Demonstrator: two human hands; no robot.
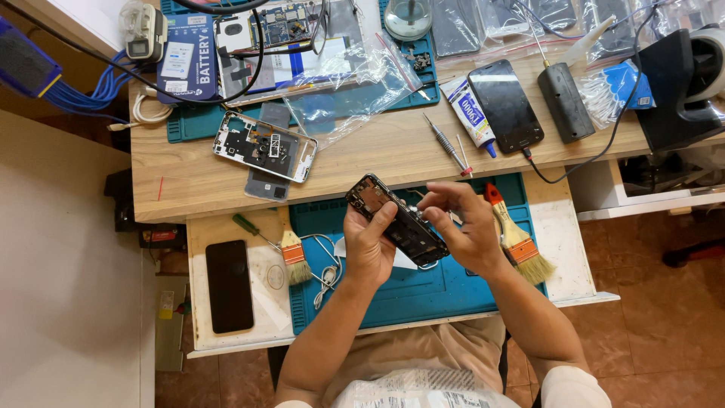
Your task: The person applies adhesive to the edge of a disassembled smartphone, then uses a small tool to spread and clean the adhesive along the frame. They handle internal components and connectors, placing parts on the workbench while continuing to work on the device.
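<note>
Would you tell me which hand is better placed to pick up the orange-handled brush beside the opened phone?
The right hand, I think. It works at the phone just beside the brush, which lies on the mat on its side. The left hand grips the phone and is farther away.

Both bare forearms reached forward, converging at centre. Left hand point(368, 243) sat palm-up, fingers curled in a clamped grip, thumb raised. Right hand point(462, 224) arched above it, fingertips pinched together, wrist bent.
</note>
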